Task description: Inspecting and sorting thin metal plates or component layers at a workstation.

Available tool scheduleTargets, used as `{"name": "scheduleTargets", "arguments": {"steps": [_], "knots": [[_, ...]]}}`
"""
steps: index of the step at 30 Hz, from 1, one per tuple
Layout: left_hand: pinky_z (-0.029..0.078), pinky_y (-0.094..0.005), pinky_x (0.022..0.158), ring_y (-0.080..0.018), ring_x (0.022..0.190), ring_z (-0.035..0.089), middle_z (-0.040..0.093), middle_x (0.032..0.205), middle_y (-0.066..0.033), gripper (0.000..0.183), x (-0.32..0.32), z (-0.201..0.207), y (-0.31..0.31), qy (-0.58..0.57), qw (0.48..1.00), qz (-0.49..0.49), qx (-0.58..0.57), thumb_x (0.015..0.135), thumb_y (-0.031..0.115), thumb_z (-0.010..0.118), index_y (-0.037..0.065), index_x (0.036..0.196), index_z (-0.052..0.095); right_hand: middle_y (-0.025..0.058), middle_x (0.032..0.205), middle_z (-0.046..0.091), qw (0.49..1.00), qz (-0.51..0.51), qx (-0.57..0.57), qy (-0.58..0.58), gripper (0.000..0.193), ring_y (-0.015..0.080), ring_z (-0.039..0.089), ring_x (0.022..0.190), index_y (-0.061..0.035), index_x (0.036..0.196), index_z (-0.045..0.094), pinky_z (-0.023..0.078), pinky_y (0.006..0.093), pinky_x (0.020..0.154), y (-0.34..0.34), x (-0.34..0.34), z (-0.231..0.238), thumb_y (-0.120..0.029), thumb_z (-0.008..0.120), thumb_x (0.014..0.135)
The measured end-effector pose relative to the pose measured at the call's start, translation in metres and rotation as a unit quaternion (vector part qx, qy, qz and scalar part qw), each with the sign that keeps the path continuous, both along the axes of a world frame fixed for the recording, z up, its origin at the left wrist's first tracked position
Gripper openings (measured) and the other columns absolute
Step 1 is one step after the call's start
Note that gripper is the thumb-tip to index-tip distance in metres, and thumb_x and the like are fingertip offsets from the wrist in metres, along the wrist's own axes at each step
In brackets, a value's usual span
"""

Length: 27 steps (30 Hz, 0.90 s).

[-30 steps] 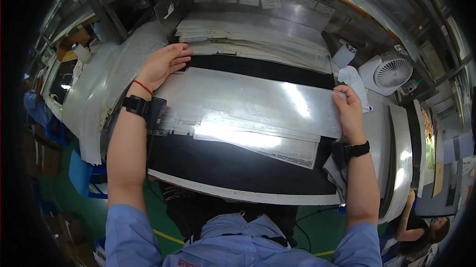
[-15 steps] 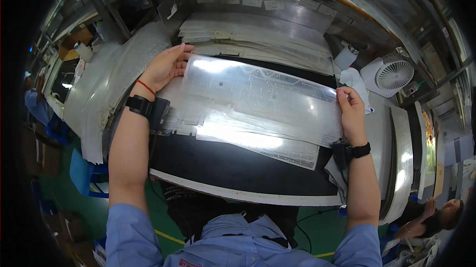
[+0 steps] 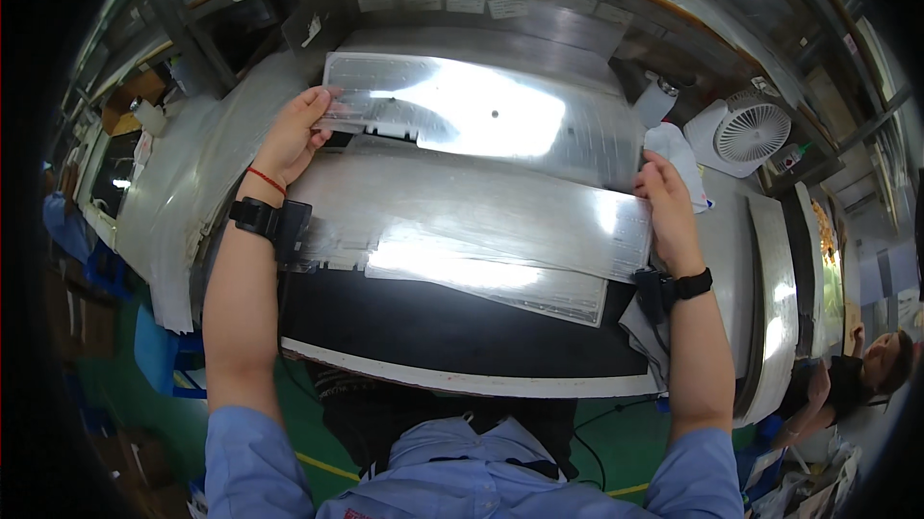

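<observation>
A long, clear plastic sheet (image 3: 404,105) with small dark dots spans the space between my hands, a bright glare across its middle. My left hand (image 3: 300,134) pinches its left end. At the other end, the fingers of my right hand (image 3: 666,196) close on the lower right corner. The sheet is over the far stack, which it largely hides. Below it, nearer me, lies a loose pile of similar clear sheets (image 3: 462,206) on the black table mat (image 3: 433,317), its edges uneven.
A white fan (image 3: 746,134), a white bottle (image 3: 656,100) and a crumpled white cloth (image 3: 679,158) stand at the back right. Large sheets (image 3: 207,172) are stacked on the left, more sheets (image 3: 770,298) on the right. Another person (image 3: 857,375) is at the lower right.
Both hands have carried the clear sheet away from me, off the near pile and over the far stack. The near pile now shows more fully.
</observation>
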<state>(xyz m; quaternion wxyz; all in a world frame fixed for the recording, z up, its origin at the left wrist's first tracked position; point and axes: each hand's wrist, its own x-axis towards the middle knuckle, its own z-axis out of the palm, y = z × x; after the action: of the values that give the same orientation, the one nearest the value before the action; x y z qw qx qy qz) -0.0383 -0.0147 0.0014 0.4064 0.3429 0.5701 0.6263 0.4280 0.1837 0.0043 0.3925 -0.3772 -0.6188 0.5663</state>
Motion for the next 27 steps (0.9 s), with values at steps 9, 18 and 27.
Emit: {"name": "scheduleTargets", "arguments": {"steps": [9, 18, 27], "knots": [[0.054, -0.0237, 0.087, -0.0198, 0.109, 0.061, 0.056, 0.128, -0.0177, 0.043, 0.011, 0.009, 0.003, -0.079, 0.992, 0.059, 0.084, 0.102, 0.021, 0.046, -0.004, 0.137, 0.04, 0.0001, 0.092, 0.061, 0.97, 0.127, 0.067, -0.197, 0.026, 0.0082, 0.056, 0.079, -0.0026, 0.109, 0.068, 0.045, 0.0212, 0.073, -0.001, 0.012, 0.005, -0.007, 0.07, 0.084], [0.053, -0.0289, 0.085, -0.015, 0.099, 0.064, 0.062, 0.121, -0.0122, 0.039, 0.019, 0.008, 0.003, -0.038, 0.999, -0.017, -0.033, 0.102, 0.026, 0.047, -0.001, 0.131, 0.049, -0.0009, 0.087, 0.064, 0.982, 0.063, 0.11, -0.139, 0.015, 0.0058, 0.056, 0.077, -0.0015, 0.102, 0.069, 0.043, 0.021, 0.066, 0.001, 0.009, -0.001, -0.008, 0.065, 0.09], [0.045, -0.019, 0.061, -0.0041, 0.07, 0.057, 0.064, 0.088, 0.0022, 0.025, 0.019, 0.003, 0.002, 0.065, 0.985, -0.126, -0.1, 0.1, 0.026, 0.051, 0.005, 0.111, 0.061, -0.0016, 0.087, 0.064, 0.991, 0.026, 0.09, -0.096, 0.017, 0.0045, 0.055, 0.076, -0.0014, 0.104, 0.068, 0.042, 0.0186, 0.066, 0.001, 0.005, -0.006, -0.011, 0.065, 0.091]]}}
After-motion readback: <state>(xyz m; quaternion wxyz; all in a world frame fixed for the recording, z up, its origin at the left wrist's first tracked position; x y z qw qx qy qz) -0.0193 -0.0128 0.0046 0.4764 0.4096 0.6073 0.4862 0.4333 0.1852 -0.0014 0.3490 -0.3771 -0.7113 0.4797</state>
